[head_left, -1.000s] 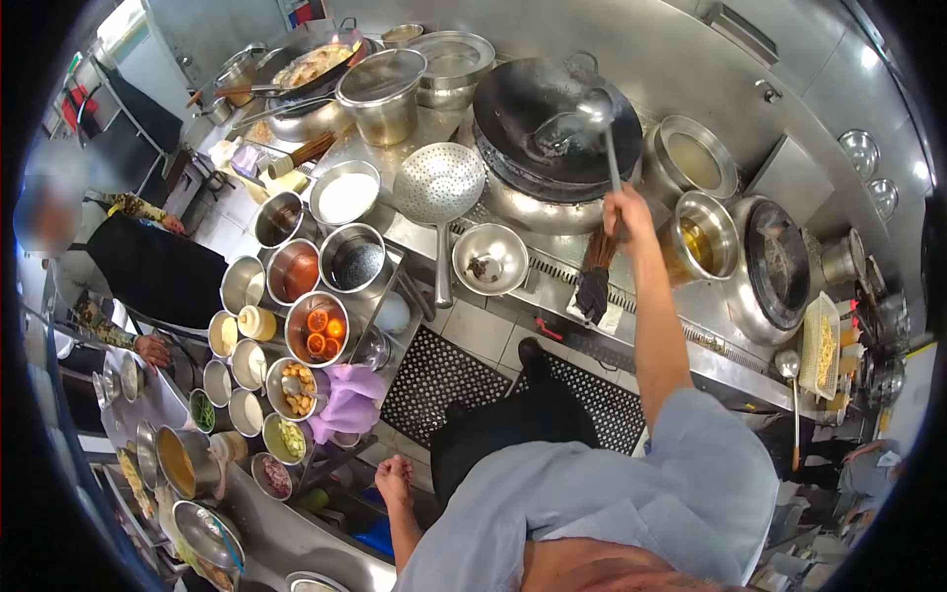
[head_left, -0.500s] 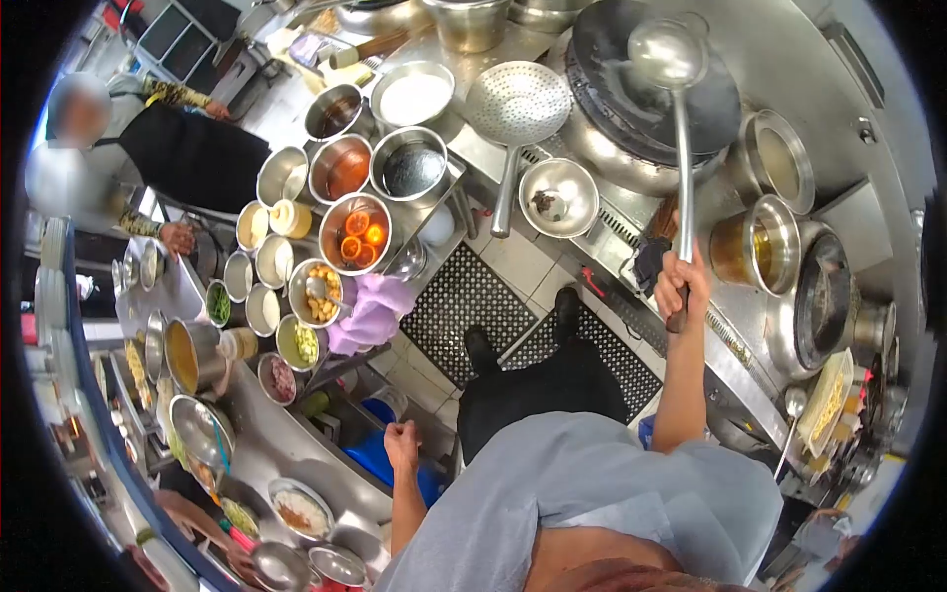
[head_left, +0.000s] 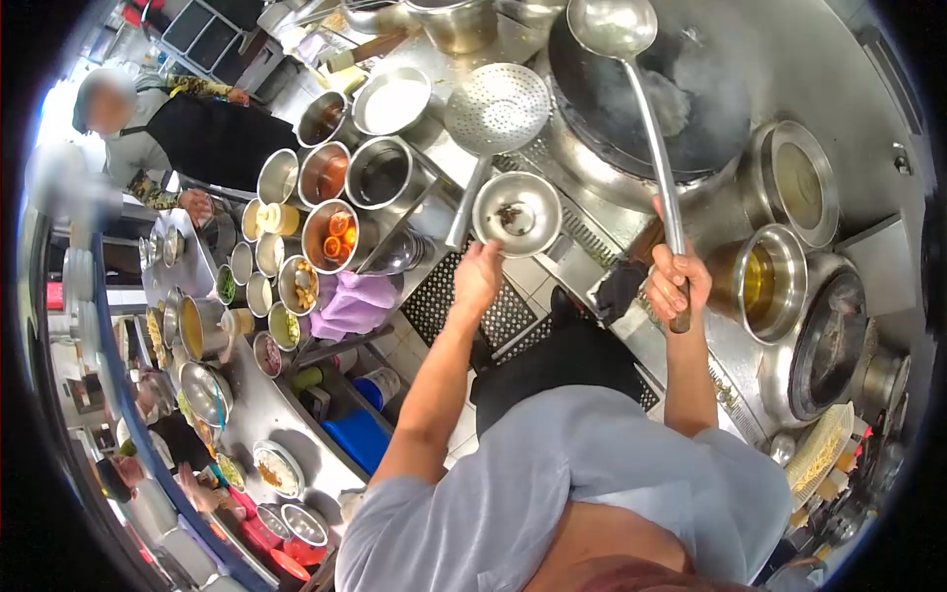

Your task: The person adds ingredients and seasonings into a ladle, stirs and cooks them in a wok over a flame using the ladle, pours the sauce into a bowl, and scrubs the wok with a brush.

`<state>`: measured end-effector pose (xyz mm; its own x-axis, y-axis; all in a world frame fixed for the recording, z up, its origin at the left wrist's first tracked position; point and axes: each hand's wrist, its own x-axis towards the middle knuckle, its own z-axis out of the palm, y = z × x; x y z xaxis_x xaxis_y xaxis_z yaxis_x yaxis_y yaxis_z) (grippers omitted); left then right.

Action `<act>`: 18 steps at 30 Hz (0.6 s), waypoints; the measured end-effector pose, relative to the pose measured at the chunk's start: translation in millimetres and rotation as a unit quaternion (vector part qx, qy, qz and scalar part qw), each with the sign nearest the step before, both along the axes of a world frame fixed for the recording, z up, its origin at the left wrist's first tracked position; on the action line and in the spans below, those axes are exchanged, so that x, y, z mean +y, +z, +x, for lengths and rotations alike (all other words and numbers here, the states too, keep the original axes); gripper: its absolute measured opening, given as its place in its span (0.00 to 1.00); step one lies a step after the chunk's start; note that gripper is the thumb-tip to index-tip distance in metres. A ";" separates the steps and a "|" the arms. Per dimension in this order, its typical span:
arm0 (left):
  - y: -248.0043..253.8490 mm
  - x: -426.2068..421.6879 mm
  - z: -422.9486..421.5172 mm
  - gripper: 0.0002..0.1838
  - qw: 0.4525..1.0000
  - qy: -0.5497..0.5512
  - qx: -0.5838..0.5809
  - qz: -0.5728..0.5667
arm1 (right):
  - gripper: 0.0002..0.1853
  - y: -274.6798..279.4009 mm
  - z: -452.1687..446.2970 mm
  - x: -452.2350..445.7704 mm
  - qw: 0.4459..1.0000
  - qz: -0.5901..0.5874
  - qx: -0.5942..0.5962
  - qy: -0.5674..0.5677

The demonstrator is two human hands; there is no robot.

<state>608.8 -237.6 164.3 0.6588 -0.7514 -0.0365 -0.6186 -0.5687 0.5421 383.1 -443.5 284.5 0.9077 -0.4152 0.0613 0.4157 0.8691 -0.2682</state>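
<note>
My right hand [head_left: 678, 284] is closed round the dark grip of a long metal ladle [head_left: 653, 123]. The ladle's round head is at the far edge of the steaming black wok [head_left: 705, 118]; whether it touches the wok I cannot tell. My left hand [head_left: 479, 274] pinches the near rim of a small steel bowl [head_left: 538, 219], which has some dark bits at its bottom. Beside that bowl, a perforated strainer [head_left: 496, 107] rests with its handle pointing toward me.
Left stand several steel pots, one with orange slices [head_left: 340, 235], beside a purple cloth [head_left: 355, 304]. A pot of yellow liquid [head_left: 764, 281] and a lidded pot [head_left: 827, 331] are at right. Another person [head_left: 197, 128] stands far left. A perforated black mat [head_left: 419, 301] lies on the floor.
My left hand has come up from low beside my body to the small bowl's rim, and the bowl has shifted toward me. The ladle head has moved farther out and left. More steam shows over the wok.
</note>
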 end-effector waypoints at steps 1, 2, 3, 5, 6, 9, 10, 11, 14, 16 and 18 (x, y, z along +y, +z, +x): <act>-0.7 -2.7 -0.6 0.11 0.998 0.018 0.022 -0.061 | 0.39 0.5 -11.2 -7.6 1.000 0.005 -0.001 -0.007; 9.8 -5.6 -3.6 0.10 0.996 0.023 0.024 -0.085 | 0.40 2.8 -24.0 -16.2 0.999 -0.024 0.035 -0.022; 23.0 -5.7 -9.5 0.09 0.993 0.022 0.028 -0.110 | 0.42 6.0 -39.0 -23.4 0.995 -0.052 0.072 -0.043; 49.9 -13.2 -15.6 0.05 0.987 -0.007 -0.043 -0.154 | 0.42 18.4 -61.9 -33.1 0.979 -0.062 0.178 -0.081; 67.9 -24.8 -21.2 0.06 0.975 0.029 0.103 -0.196 | 0.42 27.4 -71.7 -38.0 0.968 -0.078 0.217 -0.097; 177.5 -86.9 -38.6 0.16 0.890 0.054 0.324 -0.316 | 0.43 30.9 -96.4 -54.7 0.954 -0.093 0.258 -0.123; 210.4 -110.7 -38.2 0.18 0.866 0.019 0.358 -0.349 | 0.44 28.8 -102.3 -59.0 0.951 -0.097 0.265 -0.125; 235.2 -135.1 -36.3 0.21 0.837 -0.016 0.392 -0.381 | 0.44 26.1 -106.7 -62.1 0.951 -0.092 0.263 -0.132; 254.7 -205.2 -25.6 0.25 0.759 0.008 0.503 -0.414 | 0.45 24.0 -114.6 -64.1 0.935 -0.037 0.322 -0.142; 191.7 -276.2 -9.6 0.23 0.614 0.022 0.684 -0.394 | 0.43 23.8 -112.5 -65.7 0.963 0.032 0.235 -0.130; 104.2 -365.3 5.4 0.19 0.457 0.214 0.817 -0.278 | 0.41 33.1 -103.7 -61.1 0.974 0.094 0.184 -0.090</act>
<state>614.2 -602.9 268.5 0.1842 -0.7587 -0.6249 0.9747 0.0590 0.2156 279.4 -504.5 317.7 0.7654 -0.5422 -0.3467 0.4715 0.8391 -0.2714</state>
